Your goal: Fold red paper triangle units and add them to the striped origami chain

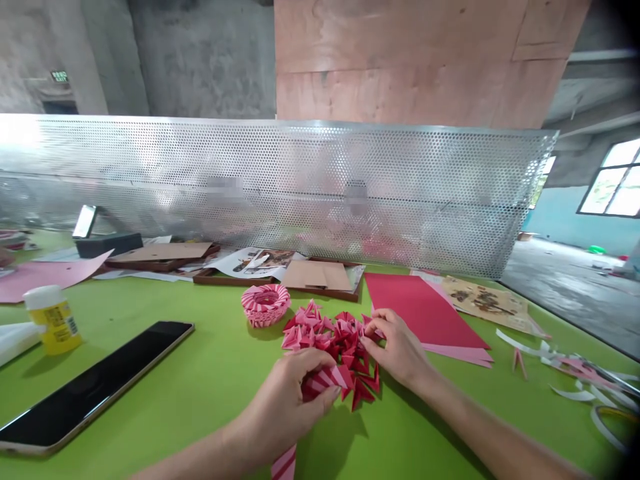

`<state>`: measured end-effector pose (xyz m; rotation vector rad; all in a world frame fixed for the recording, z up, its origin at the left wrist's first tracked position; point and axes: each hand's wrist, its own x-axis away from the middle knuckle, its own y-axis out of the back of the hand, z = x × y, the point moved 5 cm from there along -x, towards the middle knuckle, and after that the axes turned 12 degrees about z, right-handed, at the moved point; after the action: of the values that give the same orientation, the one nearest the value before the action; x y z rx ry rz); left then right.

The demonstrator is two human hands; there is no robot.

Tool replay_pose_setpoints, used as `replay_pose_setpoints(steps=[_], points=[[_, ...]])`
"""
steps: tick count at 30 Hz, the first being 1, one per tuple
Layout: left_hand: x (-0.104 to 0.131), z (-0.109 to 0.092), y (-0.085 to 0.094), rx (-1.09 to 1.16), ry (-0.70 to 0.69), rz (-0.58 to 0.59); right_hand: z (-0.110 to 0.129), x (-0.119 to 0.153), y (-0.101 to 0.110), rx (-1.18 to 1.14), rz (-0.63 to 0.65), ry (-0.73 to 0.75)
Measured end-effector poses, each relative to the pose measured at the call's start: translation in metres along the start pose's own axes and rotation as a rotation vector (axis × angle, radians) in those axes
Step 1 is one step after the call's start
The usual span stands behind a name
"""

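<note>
A loose pile of folded red and pink paper pieces lies on the green table. My left hand is closed round a pink-and-red striped folded paper strip, whose tail hangs below the palm. At the right side of the pile, my right hand has its thumb and forefinger pinched together among the pieces; whether a piece is between them is too small to tell. Behind the pile, to its left, stands a small round woven paper basket in pink and red.
A black phone and a yellow glue stick lie at the left. Red paper sheets are behind my right hand, with paper scraps at the right. Wooden trays line the perforated metal screen.
</note>
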<state>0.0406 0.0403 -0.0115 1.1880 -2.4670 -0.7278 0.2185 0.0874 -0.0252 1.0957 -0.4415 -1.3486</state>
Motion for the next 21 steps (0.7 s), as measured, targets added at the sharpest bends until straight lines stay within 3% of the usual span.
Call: replay_pose_setpoints(steps=[12,21], points=[[-0.001,-0.004,0.000,-0.030,0.024,0.009,-0.007,0.000,-0.003,-0.025,0.026,0.018],[0.002,-0.004,0.000,-0.004,0.026,0.017,-0.012,0.004,0.010,-0.076,-0.182,0.052]])
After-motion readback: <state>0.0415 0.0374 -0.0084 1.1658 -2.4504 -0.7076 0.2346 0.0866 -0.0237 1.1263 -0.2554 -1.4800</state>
